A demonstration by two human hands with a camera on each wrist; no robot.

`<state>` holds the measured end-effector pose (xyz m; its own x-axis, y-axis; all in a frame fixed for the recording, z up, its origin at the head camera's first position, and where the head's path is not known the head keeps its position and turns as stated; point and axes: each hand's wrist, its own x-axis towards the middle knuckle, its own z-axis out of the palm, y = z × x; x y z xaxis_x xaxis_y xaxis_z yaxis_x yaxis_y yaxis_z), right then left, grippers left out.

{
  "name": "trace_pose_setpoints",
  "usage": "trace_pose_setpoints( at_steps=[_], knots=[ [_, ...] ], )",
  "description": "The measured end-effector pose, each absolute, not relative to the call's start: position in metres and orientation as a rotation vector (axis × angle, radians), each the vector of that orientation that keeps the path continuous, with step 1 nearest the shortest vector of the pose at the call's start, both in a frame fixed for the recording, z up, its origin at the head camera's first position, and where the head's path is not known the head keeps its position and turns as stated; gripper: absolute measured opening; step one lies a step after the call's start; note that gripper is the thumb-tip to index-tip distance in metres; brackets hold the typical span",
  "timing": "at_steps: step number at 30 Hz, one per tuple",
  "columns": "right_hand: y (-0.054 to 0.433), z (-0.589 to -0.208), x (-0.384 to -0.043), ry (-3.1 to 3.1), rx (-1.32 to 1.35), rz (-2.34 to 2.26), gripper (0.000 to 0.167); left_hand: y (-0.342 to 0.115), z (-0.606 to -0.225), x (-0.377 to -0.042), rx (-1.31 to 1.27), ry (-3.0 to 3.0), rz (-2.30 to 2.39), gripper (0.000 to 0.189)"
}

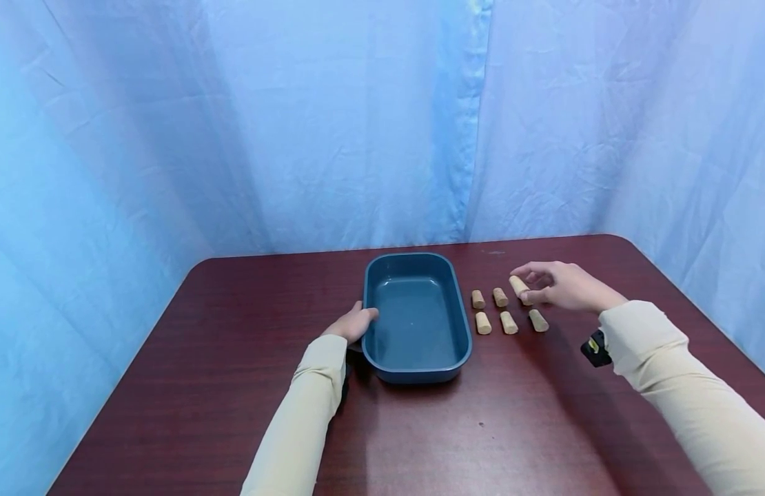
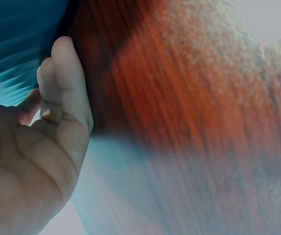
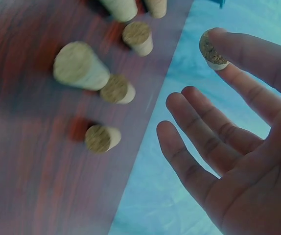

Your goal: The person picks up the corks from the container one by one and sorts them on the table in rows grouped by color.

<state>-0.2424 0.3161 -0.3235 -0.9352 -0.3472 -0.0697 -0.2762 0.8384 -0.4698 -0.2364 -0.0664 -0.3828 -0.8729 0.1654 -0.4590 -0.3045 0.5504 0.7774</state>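
Note:
A deep blue rectangular baking dish [image 1: 413,324] stands on the table, its inside bare. My left hand [image 1: 351,324] grips its left wall, thumb over the rim and the other fingers outside; the left wrist view shows those fingers [image 2: 71,83] along the dish's outer side. At the right, my right hand [image 1: 559,286] pinches a tapered cork [image 3: 213,53] between thumb and index finger, the other fingers spread. The held cork is raised above several more corks, among them a front-row cork [image 1: 508,322] and a back-row cork [image 1: 478,299], standing in two short rows right of the dish.
The dark red-brown wooden table [image 1: 233,413] has rounded far corners. Light blue curtains [image 1: 358,124] hang close behind its far edge and along both sides. A black wrist device [image 1: 596,348] sits below the right sleeve's cuff.

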Motion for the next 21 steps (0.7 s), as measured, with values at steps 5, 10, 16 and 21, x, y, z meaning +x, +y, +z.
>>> trace_pose_setpoints(
  at_steps=[5, 10, 16, 21],
  knots=[
    [0.329, -0.329, -0.239, 2.861, -0.497, -0.725, 0.048, -0.066, -0.382, -0.237, -0.098, 2.310, 1.279, 0.078],
    [0.342, -0.335, -0.236, 2.873, -0.505, -0.730, 0.048, -0.066, -0.382, -0.236, -0.105, 2.323, 1.265, 0.078],
    [0.357, -0.343, -0.233, 2.891, -0.472, -0.681, 0.049, -0.066, -0.382, -0.237, -0.105, 2.331, 1.259, 0.078],
    [0.367, -0.350, -0.231, 2.879, -0.425, -0.656, 0.053, -0.066, -0.383, -0.237, -0.100, 2.341, 1.249, 0.078]
  ],
)
